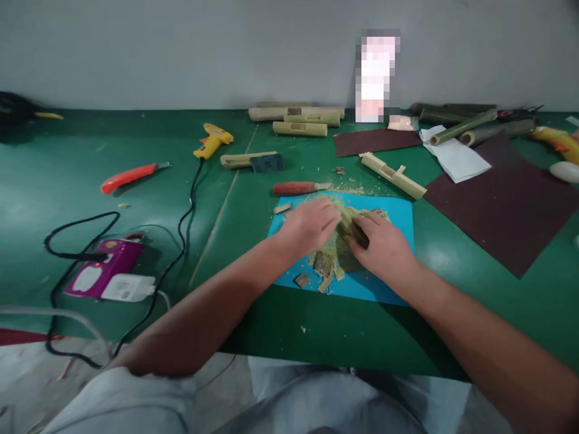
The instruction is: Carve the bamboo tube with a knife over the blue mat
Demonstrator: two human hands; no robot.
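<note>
Both of my hands meet over a blue cutting mat (398, 217) on the green table (136, 211). My left hand (307, 226) and my right hand (382, 244) are closed around a short greenish bamboo piece (348, 223) held between them. Bamboo shavings and chips (328, 265) lie heaped on the mat under the hands. Whether a tool is in either hand is hidden by the fingers.
A red-handled knife (298, 187) lies just behind the mat, an orange utility knife (131, 176) at the left. A yellow glue gun (212, 140), purple device (106, 268) with black cables, bamboo tubes (298, 117), a notched bamboo stick (392, 175) and dark sandpaper sheets (502, 211) surround it.
</note>
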